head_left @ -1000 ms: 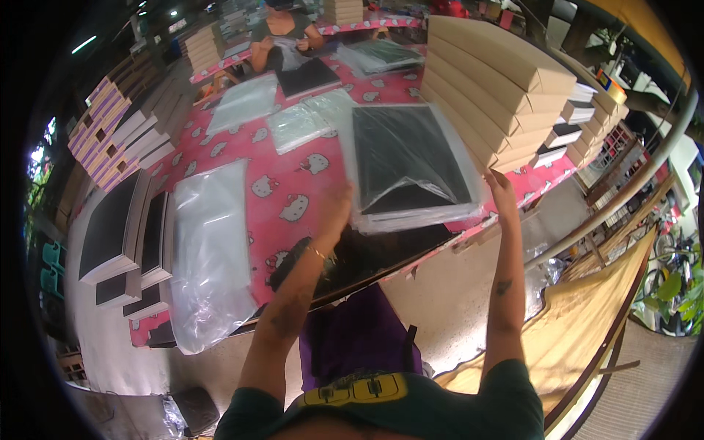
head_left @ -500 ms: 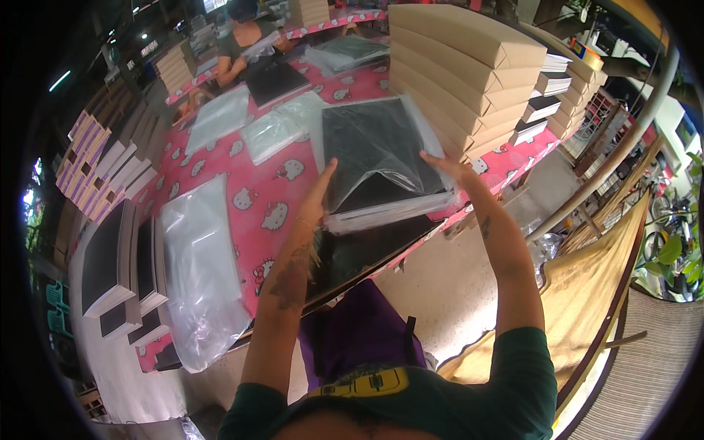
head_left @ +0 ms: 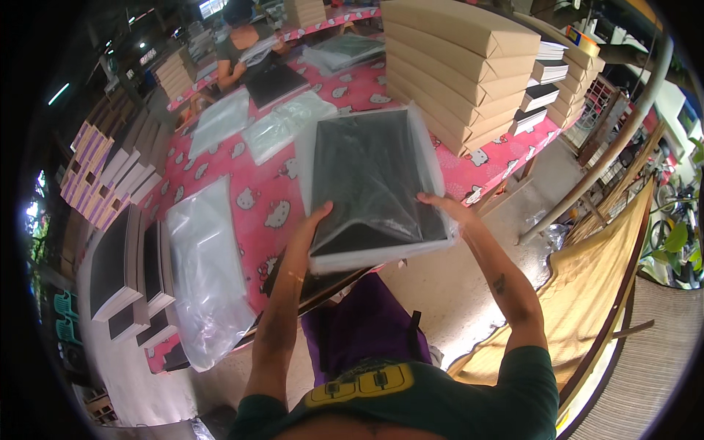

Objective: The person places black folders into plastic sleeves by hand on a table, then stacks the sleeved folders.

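- Black-covered book [head_left: 367, 176] (maybe a stack of them, film blurs the edge): centre of frame, in a clear bag [head_left: 430, 150], near right corner out past the table edge.
- Hands: apart from each other, clamped on opposite long sides of the book. Left hand [head_left: 312, 224] on its left side, right hand [head_left: 449, 209] on its right, thumbs over the top face. Other fingers mostly hidden; can't tell if the book is lifted clear or partly resting.
- Done, my read: film covers most of the top face, slack at the far and right sides.
- Open item: near end of the bag. A film crease crosses there; can't tell if it's closed.
- Left, as far as it shows: book stacks [head_left: 121, 264] at left of frame, no film visible on them. Flat bags [head_left: 205, 271] lie beside them, lower left, apparently unfilled.
- More clear sleeves [head_left: 286, 128] just beyond the book, upper centre, on the pink tablecloth [head_left: 249, 199].
- Brown wrapped packs [head_left: 458, 73] piled upper right, more books [head_left: 539, 97] behind.
- Co-worker [head_left: 242, 53] upper left, holding plastic, dark book [head_left: 276, 84] nearby.
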Motion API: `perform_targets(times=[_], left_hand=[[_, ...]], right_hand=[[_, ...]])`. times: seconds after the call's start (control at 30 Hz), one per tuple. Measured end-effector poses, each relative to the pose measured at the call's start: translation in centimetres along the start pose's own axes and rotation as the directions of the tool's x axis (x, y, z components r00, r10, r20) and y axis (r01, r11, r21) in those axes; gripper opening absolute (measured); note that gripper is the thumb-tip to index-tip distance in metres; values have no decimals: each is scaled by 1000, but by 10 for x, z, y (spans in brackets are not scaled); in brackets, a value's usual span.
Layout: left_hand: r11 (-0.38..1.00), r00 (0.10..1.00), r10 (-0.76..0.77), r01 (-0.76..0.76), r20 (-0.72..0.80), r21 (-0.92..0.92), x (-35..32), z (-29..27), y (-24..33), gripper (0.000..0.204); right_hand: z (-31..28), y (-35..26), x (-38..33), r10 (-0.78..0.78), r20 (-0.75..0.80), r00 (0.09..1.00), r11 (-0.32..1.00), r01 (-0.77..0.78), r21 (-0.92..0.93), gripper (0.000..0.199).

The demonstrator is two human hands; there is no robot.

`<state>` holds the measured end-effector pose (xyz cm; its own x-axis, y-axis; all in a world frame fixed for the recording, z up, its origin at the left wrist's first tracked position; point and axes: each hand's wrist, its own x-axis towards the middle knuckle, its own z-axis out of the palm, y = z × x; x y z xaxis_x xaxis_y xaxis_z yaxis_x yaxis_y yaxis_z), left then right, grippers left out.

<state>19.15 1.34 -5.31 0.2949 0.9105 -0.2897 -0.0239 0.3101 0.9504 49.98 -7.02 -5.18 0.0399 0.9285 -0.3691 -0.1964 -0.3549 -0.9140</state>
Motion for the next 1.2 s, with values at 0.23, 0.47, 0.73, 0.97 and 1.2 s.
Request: perform_targets(times=[0.23, 0.47, 0.73, 0.97, 1.2], left_hand=[[901, 895, 433, -435, -105, 3, -32, -48, 2, 61], [800, 797, 599, -594, -75, 83, -31, -100, 53, 73], [834, 853, 513, -523, -97, -179, -28, -99, 28, 60], [797, 832, 550, -547, -67, -255, -44, -46, 56, 57], [946, 942, 299, -271, 151, -178, -32, -57, 31, 64]], right_hand=[[37, -10, 7, -376, 132, 917, 911, 392, -129, 85], [72, -77, 11, -432, 272, 860, 846, 491, -210, 77], [97, -3, 15, -730, 27, 683, 672, 724, -153, 66], [81, -3, -13, -758, -180, 627, 650, 748, -133, 53], [64, -11, -47, -754, -106, 648, 655, 754, -46, 65]])
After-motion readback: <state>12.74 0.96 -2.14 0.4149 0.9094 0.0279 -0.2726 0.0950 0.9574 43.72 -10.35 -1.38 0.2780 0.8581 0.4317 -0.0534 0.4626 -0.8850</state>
